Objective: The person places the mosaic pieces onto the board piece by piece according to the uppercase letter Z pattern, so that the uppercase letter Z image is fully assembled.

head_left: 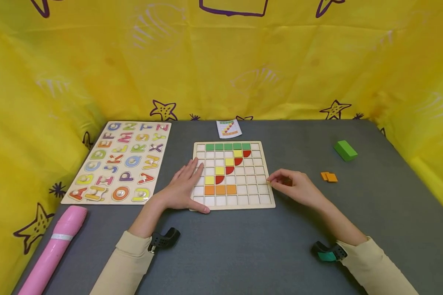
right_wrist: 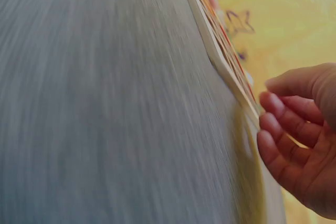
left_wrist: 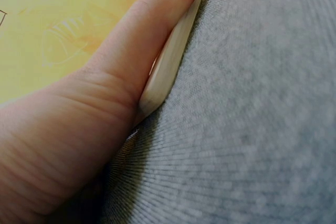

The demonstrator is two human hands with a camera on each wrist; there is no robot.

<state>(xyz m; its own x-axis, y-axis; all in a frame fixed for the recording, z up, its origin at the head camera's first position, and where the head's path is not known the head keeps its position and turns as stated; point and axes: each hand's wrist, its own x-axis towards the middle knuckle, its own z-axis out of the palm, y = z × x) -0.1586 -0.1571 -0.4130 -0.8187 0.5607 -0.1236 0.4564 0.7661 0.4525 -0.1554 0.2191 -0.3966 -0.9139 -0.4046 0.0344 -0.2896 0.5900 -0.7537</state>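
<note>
A wooden grid board [head_left: 252, 200] lies on the table, holding green, yellow and orange square tiles and red quarter-round tiles. My left hand [head_left: 184, 186] rests on the board's left side with fingers spread; its thumb [left_wrist: 142, 40] lies along the near edge in the left wrist view. At the board's right edge, my right hand [head_left: 293, 185] has thumb and fingers brought together. A sliver of an orange tile [head_left: 268, 182] shows at its fingertips, mostly hidden. In the right wrist view the fingers [right_wrist: 286, 156] are curled beside the board's rim [right_wrist: 226, 69].
Loose orange tiles [head_left: 329, 177] and a green block [head_left: 345, 150] lie to the right. Behind the board is a small pattern card [head_left: 229, 128]. An alphabet puzzle board [head_left: 112, 167] and a pink cylindrical object [head_left: 55, 250] lie on the left. Yellow cloth [head_left: 221, 61] surrounds the table.
</note>
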